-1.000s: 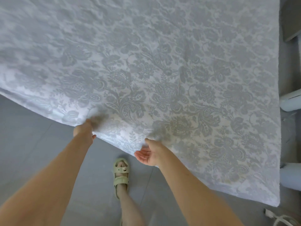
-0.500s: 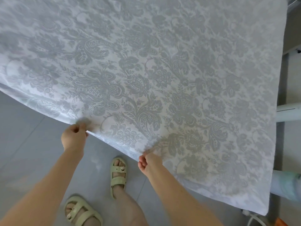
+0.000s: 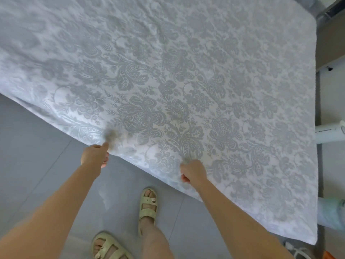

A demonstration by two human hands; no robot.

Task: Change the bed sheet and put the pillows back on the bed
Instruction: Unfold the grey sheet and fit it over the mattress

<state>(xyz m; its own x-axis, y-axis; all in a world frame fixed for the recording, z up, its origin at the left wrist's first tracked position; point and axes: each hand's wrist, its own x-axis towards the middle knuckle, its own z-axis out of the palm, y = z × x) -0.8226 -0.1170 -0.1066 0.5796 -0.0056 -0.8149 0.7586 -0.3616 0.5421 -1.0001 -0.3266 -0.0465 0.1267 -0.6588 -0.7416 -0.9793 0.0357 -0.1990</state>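
Grey floor tiles [image 3: 37, 165] fill the lower left, and my pale green sandals [image 3: 148, 206] stand on them. The bed sheet [image 3: 186, 81], white with a grey floral pattern, is spread flat over the bed, which it hides. Its near hem slants from mid-left down to a corner at the lower right. The cloth runs off the view at the top and left, so I cannot tell its long axis. My left hand [image 3: 95, 156] and right hand [image 3: 193, 171] each have their grip clamped on that hem, the left one blurred.
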